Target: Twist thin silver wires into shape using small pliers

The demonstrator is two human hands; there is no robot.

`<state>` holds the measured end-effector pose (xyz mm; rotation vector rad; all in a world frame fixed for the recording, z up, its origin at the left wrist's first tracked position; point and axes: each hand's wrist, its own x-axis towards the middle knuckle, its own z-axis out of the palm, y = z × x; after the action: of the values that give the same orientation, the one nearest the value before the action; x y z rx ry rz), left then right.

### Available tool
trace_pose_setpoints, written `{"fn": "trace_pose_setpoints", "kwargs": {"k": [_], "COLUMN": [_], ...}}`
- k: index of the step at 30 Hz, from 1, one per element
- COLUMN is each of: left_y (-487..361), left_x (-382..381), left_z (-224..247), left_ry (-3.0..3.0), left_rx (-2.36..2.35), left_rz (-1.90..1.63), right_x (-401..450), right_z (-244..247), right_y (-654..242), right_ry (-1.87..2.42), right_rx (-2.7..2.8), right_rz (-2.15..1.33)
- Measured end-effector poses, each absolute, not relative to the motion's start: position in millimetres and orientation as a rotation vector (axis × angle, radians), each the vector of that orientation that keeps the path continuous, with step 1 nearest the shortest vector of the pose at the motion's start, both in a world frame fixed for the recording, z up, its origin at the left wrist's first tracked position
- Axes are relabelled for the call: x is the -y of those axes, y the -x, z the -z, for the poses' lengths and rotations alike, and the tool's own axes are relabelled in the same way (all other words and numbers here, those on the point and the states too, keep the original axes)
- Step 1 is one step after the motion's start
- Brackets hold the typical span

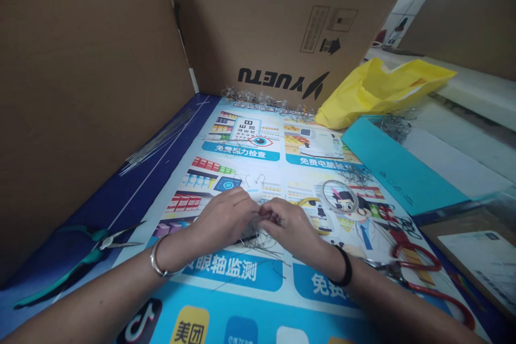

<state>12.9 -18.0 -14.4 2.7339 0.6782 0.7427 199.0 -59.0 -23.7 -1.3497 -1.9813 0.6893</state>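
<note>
Over the middle of the printed poster [262, 279], my left hand [229, 215] and my right hand [290, 226] meet at the fingertips. Both hands are closed, with fingers pinched together around thin wire too fine to make out fully. Beneath and between them lies a loose tangle of thin wires [262, 242], partly hidden by the fingers. Small bent wire hooks [253, 178] lie just beyond my left hand. A clear ring-shaped coil [339, 196] rests on the poster to the right of my right hand.
Green-handled pliers [92, 250] lie left; red-handled scissors [419, 271] lie right. Straight wires [157, 142] rest along the left cardboard wall [88, 80]. Wire pieces [266, 99] line the back carton [278, 21]. A yellow bag [374, 91] and teal box [403, 166] stand back right.
</note>
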Motion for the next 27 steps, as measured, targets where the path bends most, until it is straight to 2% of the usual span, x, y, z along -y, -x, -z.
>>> {"fn": "trace_pose_setpoints", "kwargs": {"k": [13,27], "left_y": [-14.0,-19.7], "left_x": [19.3,26.9], "left_z": [15.3,15.5], "left_ry": [-2.682,-2.098], "left_rx": [-0.736,-0.896], "left_rz": [-0.780,-0.824], "right_x": [56.8,57.7], "right_z": [25.7,26.4], "right_y": [-198.4,-195.1], "right_ry": [1.340,1.332], "right_rx": [1.969,1.999], "right_rz": [-0.678,-0.594]}}
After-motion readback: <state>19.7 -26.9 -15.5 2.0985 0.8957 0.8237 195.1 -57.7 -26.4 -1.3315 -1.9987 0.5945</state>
